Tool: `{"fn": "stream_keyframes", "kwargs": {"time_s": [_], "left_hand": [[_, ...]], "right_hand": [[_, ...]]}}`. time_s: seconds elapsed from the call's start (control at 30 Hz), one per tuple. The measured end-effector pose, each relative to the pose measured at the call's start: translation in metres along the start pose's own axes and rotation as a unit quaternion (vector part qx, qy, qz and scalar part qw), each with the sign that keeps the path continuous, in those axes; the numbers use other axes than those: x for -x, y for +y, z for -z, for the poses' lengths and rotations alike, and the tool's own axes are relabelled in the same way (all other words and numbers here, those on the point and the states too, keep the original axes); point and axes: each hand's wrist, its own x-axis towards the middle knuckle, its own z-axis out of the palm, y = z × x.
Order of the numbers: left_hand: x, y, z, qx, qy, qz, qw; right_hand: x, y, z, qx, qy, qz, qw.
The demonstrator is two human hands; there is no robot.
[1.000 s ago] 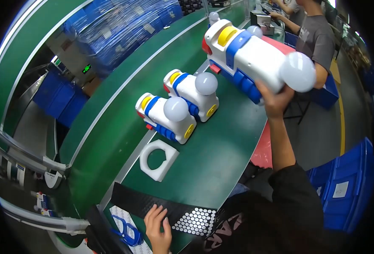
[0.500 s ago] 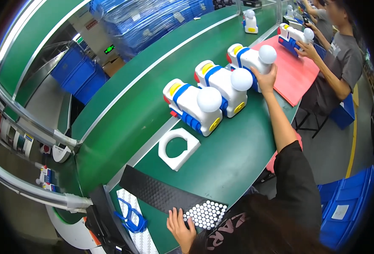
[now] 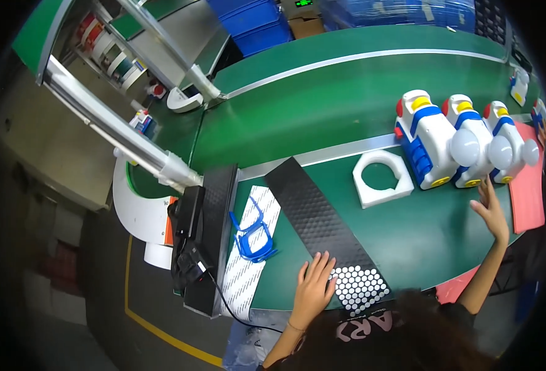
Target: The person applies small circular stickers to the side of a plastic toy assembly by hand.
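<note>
My left hand lies flat, fingers stretched, on a black textured strip, beside a cluster of small white round discs at its near end. On the right, my right hand has its fingers extended and holds nothing. Its fingertips are just below the middle toy of three white toys; whether they touch it I cannot tell. The nearest toy and the farthest toy match it: white body, blue band, yellow parts, red tip and pale ball. A white block with a round hole sits left of them.
A blue plastic frame lies on a printed white sheet at the left. Beyond it are a black device with a cable and a metal rail. A pink mat covers the table's right end; a green conveyor runs behind.
The view has swung left, so the toys appear farther right. My right hand has come off the farthest toy and drawn back toward me. My left hand stays by the white discs.
</note>
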Motion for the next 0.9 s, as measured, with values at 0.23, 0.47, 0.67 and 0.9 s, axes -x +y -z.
{"fn": "stream_keyframes", "kwargs": {"time_s": [0.23,0.47,0.67,0.9], "left_hand": [[0.003,-0.009,0.002,0.015,0.002,-0.011,1.000],[0.001,-0.008,0.002,0.025,-0.001,-0.011,1.000],[0.001,-0.009,0.002,0.032,-0.006,-0.011,0.999],[0.002,-0.007,0.004,0.032,-0.009,-0.004,0.999]], "right_hand": [[-0.049,0.003,-0.016,0.145,0.279,0.088,0.945],[-0.072,0.002,-0.035,0.084,0.390,0.152,0.904],[-0.081,-0.002,-0.044,0.112,0.476,0.202,0.849],[-0.081,-0.003,-0.021,0.087,0.553,0.237,0.794]]}}
